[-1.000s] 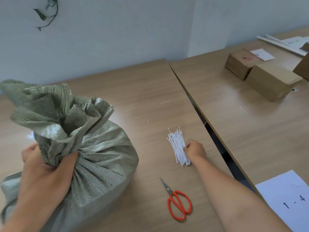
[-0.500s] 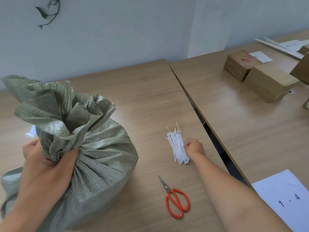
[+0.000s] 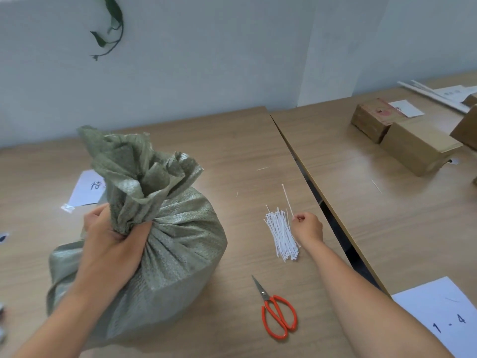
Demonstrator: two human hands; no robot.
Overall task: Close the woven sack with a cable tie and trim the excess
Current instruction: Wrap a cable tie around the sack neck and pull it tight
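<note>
Sack [image 3: 165, 244] sits on the table, neck bunched in left hand [image 3: 116, 244]'s closed fist. Right hand [image 3: 307, 227] pinches one cable tie [image 3: 287, 200] beside the bundle [image 3: 282, 236], long axis pointing away. Neck lies well to its left; scissors [image 3: 277, 313] nearer, untouched.
</note>
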